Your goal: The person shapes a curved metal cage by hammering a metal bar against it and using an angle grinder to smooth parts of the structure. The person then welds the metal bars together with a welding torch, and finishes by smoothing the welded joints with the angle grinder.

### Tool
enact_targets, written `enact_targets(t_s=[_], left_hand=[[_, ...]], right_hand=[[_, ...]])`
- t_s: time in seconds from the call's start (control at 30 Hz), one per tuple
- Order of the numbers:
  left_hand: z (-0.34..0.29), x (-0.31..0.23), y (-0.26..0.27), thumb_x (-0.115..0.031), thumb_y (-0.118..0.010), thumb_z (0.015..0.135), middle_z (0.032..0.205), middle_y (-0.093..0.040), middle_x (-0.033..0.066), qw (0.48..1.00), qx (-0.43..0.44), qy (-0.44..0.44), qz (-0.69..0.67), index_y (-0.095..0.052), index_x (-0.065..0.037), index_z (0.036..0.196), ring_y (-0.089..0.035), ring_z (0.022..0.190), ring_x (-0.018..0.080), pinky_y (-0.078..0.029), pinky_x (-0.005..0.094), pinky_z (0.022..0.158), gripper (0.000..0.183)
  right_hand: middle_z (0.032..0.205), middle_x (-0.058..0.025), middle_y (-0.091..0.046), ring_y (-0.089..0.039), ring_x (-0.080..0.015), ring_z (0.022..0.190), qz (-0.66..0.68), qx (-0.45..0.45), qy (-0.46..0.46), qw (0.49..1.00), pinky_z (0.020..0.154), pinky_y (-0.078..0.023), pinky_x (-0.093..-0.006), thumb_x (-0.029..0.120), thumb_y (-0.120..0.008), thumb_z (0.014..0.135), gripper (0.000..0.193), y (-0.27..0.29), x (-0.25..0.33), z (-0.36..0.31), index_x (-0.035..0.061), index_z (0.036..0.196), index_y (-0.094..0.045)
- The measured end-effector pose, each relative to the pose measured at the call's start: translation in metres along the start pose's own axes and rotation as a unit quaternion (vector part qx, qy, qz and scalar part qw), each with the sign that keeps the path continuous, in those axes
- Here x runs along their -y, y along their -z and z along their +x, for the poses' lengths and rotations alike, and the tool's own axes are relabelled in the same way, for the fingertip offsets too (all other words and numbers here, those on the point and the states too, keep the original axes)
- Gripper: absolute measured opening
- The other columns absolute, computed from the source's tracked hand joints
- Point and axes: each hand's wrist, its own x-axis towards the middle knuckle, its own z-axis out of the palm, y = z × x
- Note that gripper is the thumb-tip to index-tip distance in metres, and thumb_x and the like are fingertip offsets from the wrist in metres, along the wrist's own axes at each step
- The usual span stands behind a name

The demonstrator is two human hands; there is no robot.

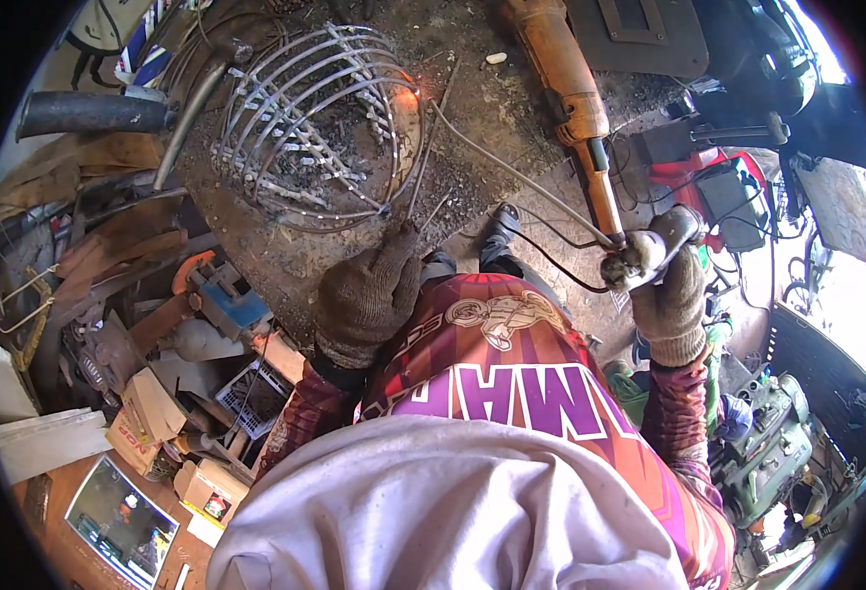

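Observation:
My right hand [671, 305], in a grey knit glove, grips the handle of a gas torch [523, 178]. Its long thin neck slants up and left toward a dome-shaped cage [295, 128] of bent metal bars. An orange glow shows on the cage's right side, near the torch tip. My left hand [366, 300], gloved too, is closed at the cage's near edge. From its fingers a thin metal rod [429, 147] points up toward the glow. The fingers partly hide its lower end.
An orange angle grinder [566, 88] lies beyond the torch, beside a dark flat plate with a frame [639, 22]. A hammer [197, 108] rests left of the cage. Blue and orange power tool [224, 295], boxes and scrap crowd the left; an engine-like machine [767, 442] stands lower right.

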Motion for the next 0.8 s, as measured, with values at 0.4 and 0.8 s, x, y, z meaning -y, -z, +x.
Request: enact_targets(t_s=[0.4, 0.8], left_hand=[[-0.002, 0.000, 0.000, -0.024, -0.069, 0.092, 0.068, -0.062, 0.0145, 0.997, 0.010, -0.016, 0.070, -0.072, -0.010, 0.125, -0.060, 0.051, 0.0323, -0.047, 0.0442, 0.047, 0.036], [-0.007, -0.001, -0.008, -0.020, -0.069, 0.093, 0.077, -0.067, 0.0164, 0.998, -0.030, -0.053, 0.017, -0.069, -0.006, 0.125, -0.067, 0.064, 0.0350, -0.050, 0.0457, 0.055, 0.035]], right_hand=[[0.112, -0.0175, -0.071, -0.072, -0.0284, 0.098, 0.089, -0.081, -0.017, 0.993, 0.085, -0.054, -0.0378, 0.020, -0.078, 0.089, 0.046, 0.012, 0.034, -0.007, -0.0040, 0.123, -0.060], [0.097, -0.0101, -0.065, -0.063, -0.0148, 0.074, 0.218, -0.421, -0.113, 0.873, 0.063, -0.053, -0.0287, 0.037, -0.060, 0.103, 0.046, 0.080, 0.022, -0.031, 0.0003, 0.128, -0.050]])
